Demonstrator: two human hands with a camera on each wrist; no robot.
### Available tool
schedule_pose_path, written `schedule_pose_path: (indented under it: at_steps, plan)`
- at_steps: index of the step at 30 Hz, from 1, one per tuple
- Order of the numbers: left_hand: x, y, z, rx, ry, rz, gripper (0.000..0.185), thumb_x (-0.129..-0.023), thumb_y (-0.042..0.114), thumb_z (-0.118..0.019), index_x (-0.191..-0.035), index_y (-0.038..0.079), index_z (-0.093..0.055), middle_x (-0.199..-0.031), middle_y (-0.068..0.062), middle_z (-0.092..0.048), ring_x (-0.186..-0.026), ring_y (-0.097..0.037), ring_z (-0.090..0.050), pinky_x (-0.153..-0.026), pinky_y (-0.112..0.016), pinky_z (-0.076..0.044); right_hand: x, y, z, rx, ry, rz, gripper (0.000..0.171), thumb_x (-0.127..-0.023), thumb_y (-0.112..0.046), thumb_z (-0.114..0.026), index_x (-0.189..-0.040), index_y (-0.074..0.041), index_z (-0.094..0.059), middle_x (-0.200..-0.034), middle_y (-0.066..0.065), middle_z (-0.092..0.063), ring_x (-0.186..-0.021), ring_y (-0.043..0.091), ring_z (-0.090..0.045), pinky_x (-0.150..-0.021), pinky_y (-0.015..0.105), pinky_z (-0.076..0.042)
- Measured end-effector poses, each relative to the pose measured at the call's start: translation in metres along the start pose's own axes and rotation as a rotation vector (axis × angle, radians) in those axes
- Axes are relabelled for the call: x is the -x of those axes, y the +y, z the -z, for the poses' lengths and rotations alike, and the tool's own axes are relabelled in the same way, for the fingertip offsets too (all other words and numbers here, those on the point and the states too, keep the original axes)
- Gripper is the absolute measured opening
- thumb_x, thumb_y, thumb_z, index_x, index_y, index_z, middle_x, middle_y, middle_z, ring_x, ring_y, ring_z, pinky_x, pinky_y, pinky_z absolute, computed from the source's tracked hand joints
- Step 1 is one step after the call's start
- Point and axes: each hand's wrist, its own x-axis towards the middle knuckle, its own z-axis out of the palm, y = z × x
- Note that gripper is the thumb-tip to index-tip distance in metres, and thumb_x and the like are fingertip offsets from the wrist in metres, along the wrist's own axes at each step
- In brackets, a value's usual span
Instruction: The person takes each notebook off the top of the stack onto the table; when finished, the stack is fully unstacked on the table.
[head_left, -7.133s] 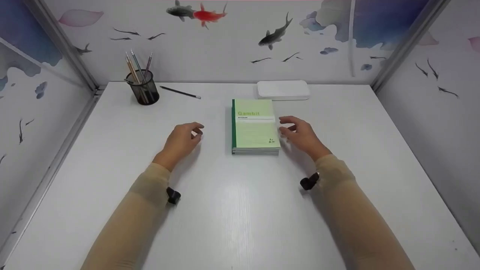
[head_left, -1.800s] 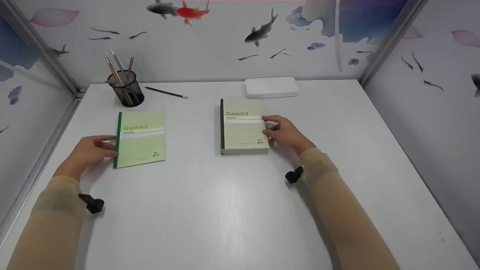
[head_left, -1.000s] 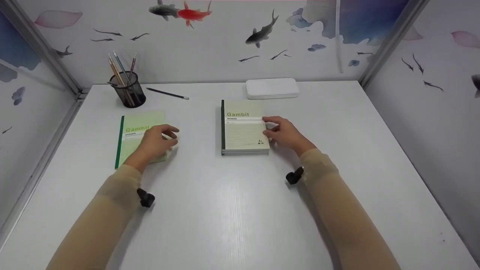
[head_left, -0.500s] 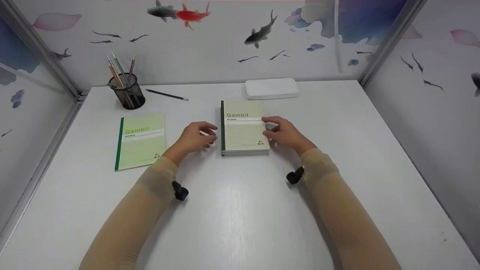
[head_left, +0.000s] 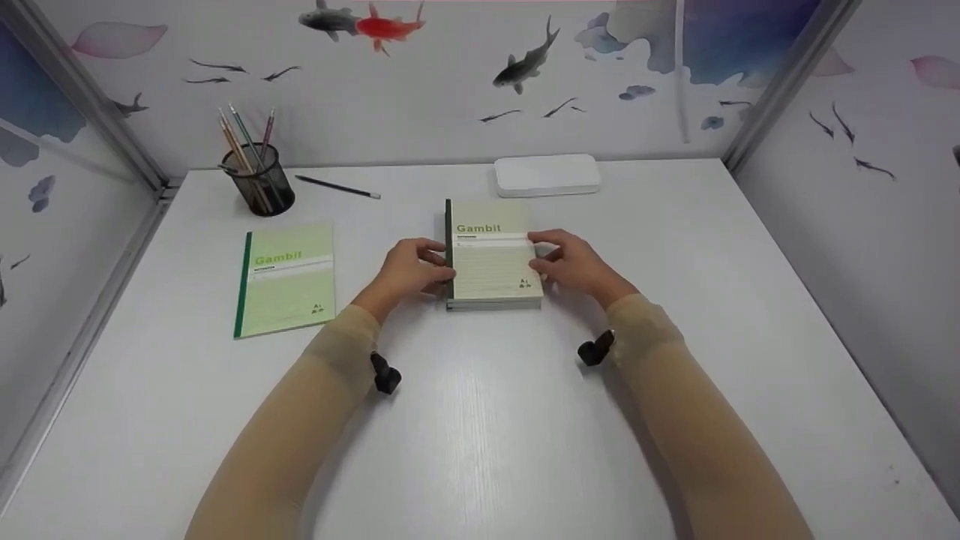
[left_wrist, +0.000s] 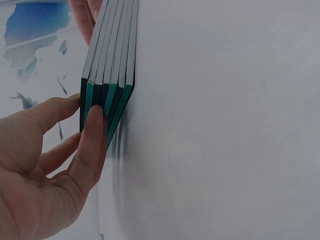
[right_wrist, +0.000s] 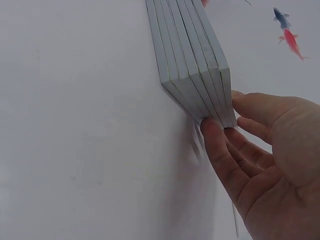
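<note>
Since half a second ago, my left hand point(head_left: 409, 268) has been crossing from beside the single notebook point(head_left: 286, 280) to the spine side of the notebook stack point(head_left: 491, 253), and it is now touching that edge. I am seeing the stack lying flat near the middle of the worktop point(head_left: 480, 420), its cover reading "Gambit". My left fingers point(left_wrist: 92, 142) are lying nearly straight against the green spines, with the thumb reaching toward the top cover; they are pressing rather than wrapping round it. My right hand point(head_left: 574, 262) is meeting the opposite, page-edge side of the stack, its fingers point(right_wrist: 220, 155) lightly bent and the tips touching the lower notebooks, while the thumb is sitting by the top edge. So both hands are bracketing the stack between them, neither one closing fully around it. Left of the stack, well apart, the single notebook is lying flat with its green spine turned away from the stack. Behind the stack, a white box point(head_left: 547, 174) is sitting near the back wall. Farther left of the stack, a mesh pencil cup point(head_left: 259, 184) is standing with pencils in it, and a loose pencil point(head_left: 337, 187) is lying just beside the cup.
</note>
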Motion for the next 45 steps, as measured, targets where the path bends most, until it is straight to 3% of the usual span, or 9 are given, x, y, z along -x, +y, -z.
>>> schedule_pose_path:
  at_steps: [9, 15, 25, 33, 45]
  plan:
    - [0.004, 0.002, 0.004, 0.0, 0.005, 0.05, 0.048, -0.095, 0.014, -0.074, -0.139, 0.004, -0.059, -0.127, -0.013, -0.064, -0.107, -0.023, -0.07, -0.084, -0.029, -0.062, -0.002, 0.0, -0.002, -0.038, 0.002, 0.028, 0.056, -0.099, -0.022, -0.071, -0.151, -0.018, -0.052, -0.152, 0.005, -0.05, -0.11, 0.024, -0.065, -0.083, 0.032, -0.06]
    - [0.006, 0.0, 0.009, 0.004, 0.009, 0.053, 0.048, -0.094, 0.012, -0.074, -0.138, 0.003, -0.059, -0.127, -0.012, -0.065, -0.108, -0.023, -0.07, -0.086, -0.03, -0.061, -0.002, 0.002, -0.002, -0.033, -0.008, 0.044, 0.056, -0.098, -0.017, -0.071, -0.151, -0.017, -0.052, -0.154, 0.005, -0.049, -0.117, 0.026, -0.064, -0.088, 0.034, -0.06]
    - [0.006, -0.011, 0.028, 0.183, -0.116, 0.089, 0.066, -0.087, 0.002, -0.077, -0.148, 0.008, -0.054, -0.134, -0.012, -0.061, -0.111, -0.023, -0.068, -0.089, -0.032, -0.061, 0.0, 0.003, 0.003, -0.004, -0.033, 0.055, 0.055, -0.096, -0.013, -0.072, -0.148, -0.015, -0.056, -0.159, 0.004, -0.044, -0.124, 0.03, -0.062, -0.088, 0.033, -0.06]
    - [0.01, -0.02, 0.036, 0.321, -0.185, 0.053, 0.069, -0.091, 0.0, -0.073, -0.152, 0.016, -0.045, -0.139, -0.015, -0.06, -0.109, -0.024, -0.07, -0.086, -0.036, -0.062, 0.0, 0.003, 0.003, -0.013, -0.032, 0.059, 0.056, -0.096, -0.012, -0.071, -0.15, -0.014, -0.055, -0.161, 0.004, -0.042, -0.123, 0.03, -0.062, -0.088, 0.034, -0.06]
    - [0.022, -0.034, 0.047, 0.444, -0.189, 0.019, 0.063, -0.095, -0.004, -0.063, -0.151, 0.018, -0.043, -0.132, -0.013, -0.063, -0.103, -0.022, -0.072, -0.083, -0.038, -0.063, 0.001, 0.005, 0.0, -0.023, -0.026, 0.03, 0.06, -0.098, -0.015, -0.071, -0.154, -0.018, -0.05, -0.163, 0.001, -0.039, -0.12, 0.026, -0.063, -0.091, 0.036, -0.059]
